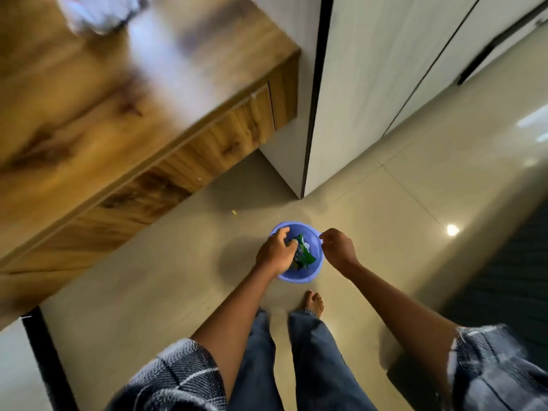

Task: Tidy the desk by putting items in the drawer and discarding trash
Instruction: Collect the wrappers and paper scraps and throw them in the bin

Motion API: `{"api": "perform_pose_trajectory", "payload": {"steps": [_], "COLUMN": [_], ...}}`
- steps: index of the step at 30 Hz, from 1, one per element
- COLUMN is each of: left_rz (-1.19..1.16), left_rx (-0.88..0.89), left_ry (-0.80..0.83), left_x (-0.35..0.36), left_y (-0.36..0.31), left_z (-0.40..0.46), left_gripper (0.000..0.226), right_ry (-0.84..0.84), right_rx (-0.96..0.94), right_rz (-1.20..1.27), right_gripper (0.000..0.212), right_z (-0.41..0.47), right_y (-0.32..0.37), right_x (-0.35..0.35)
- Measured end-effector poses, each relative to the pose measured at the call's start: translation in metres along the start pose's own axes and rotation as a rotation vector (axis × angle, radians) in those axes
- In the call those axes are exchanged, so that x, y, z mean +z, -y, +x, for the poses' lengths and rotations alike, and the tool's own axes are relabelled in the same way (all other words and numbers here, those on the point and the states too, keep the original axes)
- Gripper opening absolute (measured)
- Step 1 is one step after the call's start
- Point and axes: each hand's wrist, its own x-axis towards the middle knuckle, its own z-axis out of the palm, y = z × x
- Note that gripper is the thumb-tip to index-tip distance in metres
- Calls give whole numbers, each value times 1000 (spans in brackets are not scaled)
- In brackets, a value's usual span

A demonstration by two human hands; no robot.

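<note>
Standing over blue bin on floor beside desk. Left hand reaching in, fingers curled over green wrapper, grip unclear. Right hand hovering at rim, loosely curled, holding nothing visible.

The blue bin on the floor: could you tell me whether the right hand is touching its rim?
Cannot tell. In the head view the right hand hangs curled at the blue bin's right rim, overlapping it from above, so neither contact nor a gap shows plainly.

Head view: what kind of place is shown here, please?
Probably a room at home or a small office: a wooden desk with drawers, tall white cupboards, and a blue bin on the floor.
</note>
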Motion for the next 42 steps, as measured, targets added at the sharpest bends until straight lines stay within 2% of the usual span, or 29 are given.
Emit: {"api": "perform_pose_trajectory", "payload": {"steps": [5,14,20,25,29,37,39,42], "left_rz": [-123,-679,-827,-936,-1008,-1134,-1154,-1190], "left_rx": [105,205,330,409,380,302,282,231], "left_ry": [-120,-307,-404,-549,-610,-544,-549,-549], "left_x": [-39,-111,-188,-257,-284,-318,-333,-356], "left_y": [-12,18,32,48,73,109,117,125], "left_z": [-48,-122,-149,-166,-173,-170,-161,-145], "left_gripper": [45,30,27,24,22,20,19,17], "right_ry": [-41,-56,-32,31,59,19,-23,-138], "right_rx": [-200,-420,-531,-611,-667,-719,-694,-659], "right_rz": [-9,309,397,448,441,397,376,310], "right_gripper": [22,20,22,17,19,22,21,32], "right_z": [-51,-133,-159,-180,-189,-163,-139,-101], "right_y": [57,161,241,303,335,385,403,434], "right_x": [-22,-23,3,37,62,77,74,64]}}
